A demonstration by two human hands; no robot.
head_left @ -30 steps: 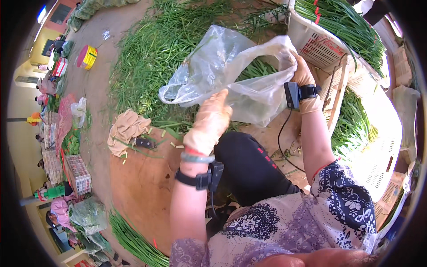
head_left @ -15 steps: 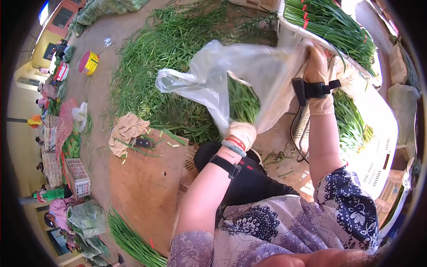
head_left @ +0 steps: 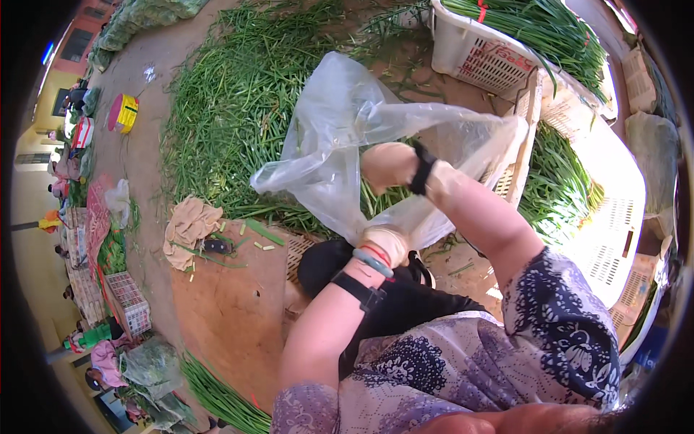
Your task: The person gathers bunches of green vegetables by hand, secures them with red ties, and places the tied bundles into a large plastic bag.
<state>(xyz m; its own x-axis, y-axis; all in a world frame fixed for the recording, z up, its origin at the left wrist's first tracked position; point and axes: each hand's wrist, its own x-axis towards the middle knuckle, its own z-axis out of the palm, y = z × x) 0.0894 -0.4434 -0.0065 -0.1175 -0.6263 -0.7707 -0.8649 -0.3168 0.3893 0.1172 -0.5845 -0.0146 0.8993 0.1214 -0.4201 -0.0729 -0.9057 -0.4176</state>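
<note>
Translucent plastic bag [head_left: 318, 119] gapes at twelve o'clock from the left hand [head_left: 386, 243]; right hand [head_left: 389, 165] overlaps its mouth; how far either closes, or on what, I cannot tell.

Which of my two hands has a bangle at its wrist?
Your left hand, at the near edge of the clear bag: a grey bangle circles that wrist. Your right hand shows a black strap but no bangle.

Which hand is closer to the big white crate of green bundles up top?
Right. The right hand, at the opening of the clear bag, is down and left of the white crate; the left hand, at the bag's near edge, is lower and farther off.
</note>
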